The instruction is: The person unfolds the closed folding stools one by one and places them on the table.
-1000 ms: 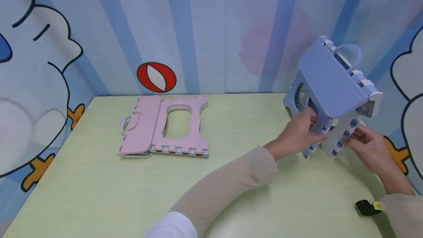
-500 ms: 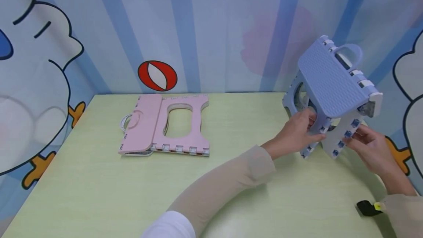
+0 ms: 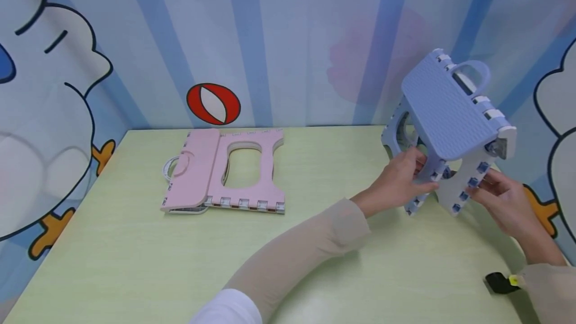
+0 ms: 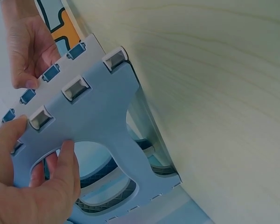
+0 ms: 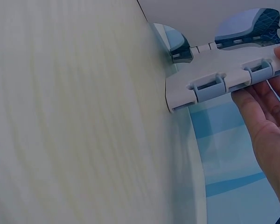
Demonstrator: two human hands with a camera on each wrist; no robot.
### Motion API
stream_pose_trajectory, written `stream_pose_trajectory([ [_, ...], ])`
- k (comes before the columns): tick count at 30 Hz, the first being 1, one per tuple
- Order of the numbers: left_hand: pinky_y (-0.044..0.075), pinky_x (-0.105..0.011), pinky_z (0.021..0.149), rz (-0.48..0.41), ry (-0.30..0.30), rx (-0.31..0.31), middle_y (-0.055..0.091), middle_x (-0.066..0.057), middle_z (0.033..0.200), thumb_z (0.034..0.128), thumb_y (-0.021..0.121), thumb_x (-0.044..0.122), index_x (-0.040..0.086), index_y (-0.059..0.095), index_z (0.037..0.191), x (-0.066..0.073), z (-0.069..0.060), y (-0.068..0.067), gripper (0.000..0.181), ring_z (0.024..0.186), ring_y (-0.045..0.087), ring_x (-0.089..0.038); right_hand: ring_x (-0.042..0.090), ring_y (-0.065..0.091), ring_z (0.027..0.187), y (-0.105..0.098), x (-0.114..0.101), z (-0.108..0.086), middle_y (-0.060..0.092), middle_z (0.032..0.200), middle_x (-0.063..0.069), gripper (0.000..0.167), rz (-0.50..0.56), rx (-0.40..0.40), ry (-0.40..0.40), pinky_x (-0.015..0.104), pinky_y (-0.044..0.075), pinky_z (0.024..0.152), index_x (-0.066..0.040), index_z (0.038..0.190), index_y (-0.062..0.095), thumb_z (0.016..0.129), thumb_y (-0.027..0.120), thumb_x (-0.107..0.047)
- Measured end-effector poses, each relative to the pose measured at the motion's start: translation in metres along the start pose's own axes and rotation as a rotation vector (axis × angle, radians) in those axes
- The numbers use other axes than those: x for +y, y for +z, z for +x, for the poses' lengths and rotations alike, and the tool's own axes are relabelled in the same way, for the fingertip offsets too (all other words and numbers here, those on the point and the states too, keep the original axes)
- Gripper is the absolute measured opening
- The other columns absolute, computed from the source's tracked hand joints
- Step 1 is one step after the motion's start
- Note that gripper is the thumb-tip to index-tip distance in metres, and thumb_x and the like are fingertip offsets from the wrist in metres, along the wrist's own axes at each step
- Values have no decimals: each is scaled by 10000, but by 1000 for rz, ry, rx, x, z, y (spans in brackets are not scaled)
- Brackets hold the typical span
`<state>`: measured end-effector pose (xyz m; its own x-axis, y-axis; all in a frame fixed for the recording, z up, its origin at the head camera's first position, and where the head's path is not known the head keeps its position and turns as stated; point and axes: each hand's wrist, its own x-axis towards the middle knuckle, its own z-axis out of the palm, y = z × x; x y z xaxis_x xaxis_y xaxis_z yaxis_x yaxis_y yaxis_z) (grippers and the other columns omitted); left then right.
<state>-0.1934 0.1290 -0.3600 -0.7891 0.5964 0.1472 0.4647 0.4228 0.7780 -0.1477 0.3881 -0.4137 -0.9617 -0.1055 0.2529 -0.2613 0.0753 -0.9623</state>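
Observation:
A blue and white folding step stool [image 3: 450, 109], partly unfolded, stands at the right of the table in the head view. Its ribbed seat slopes, and a loop handle [image 3: 483, 71] sticks up along the top fold. My left hand [image 3: 393, 179] grips the blue leg panel [image 4: 102, 102], fingers through its oval cutout and thumb on the hinged edge. On the other side, my right hand [image 3: 508, 204] pinches the edge of the white leg panel [image 5: 214, 74] between thumb and fingers. A gap separates the lower ends of these panels.
A pink folding stool [image 3: 193, 174] lies folded flat on the left of the pale green table [image 3: 135, 264]. Near my right sleeve is a small black object [image 3: 499, 283] with a yellow part. A printed blue backdrop [image 3: 288, 44] stands behind the table.
My left hand has moved slightly left, drawing the blue leg panel away from the white one. The seat has shifted a little left with it. My right hand stays nearly still.

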Motion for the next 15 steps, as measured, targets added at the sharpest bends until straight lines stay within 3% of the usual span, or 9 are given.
stream_pose_trajectory([
  [5,413,-63,817,-1,-2,-1,550,55,1175,938,720,285,120,474,1255,2,-3,-2,434,1024,535,7,-20,618,1047,0,-2,-1,627,1237,-122,560,34,-6,-4,118,513,802,-132,1423,565,951,515,166],
  [15,418,-63,823,-3,10,8,554,50,1164,932,729,272,110,485,1240,2,-5,-5,425,1014,544,7,-33,601,1048,-1,-6,-3,614,1231,-152,546,-28,13,19,106,507,794,-134,1440,547,960,539,126],
])
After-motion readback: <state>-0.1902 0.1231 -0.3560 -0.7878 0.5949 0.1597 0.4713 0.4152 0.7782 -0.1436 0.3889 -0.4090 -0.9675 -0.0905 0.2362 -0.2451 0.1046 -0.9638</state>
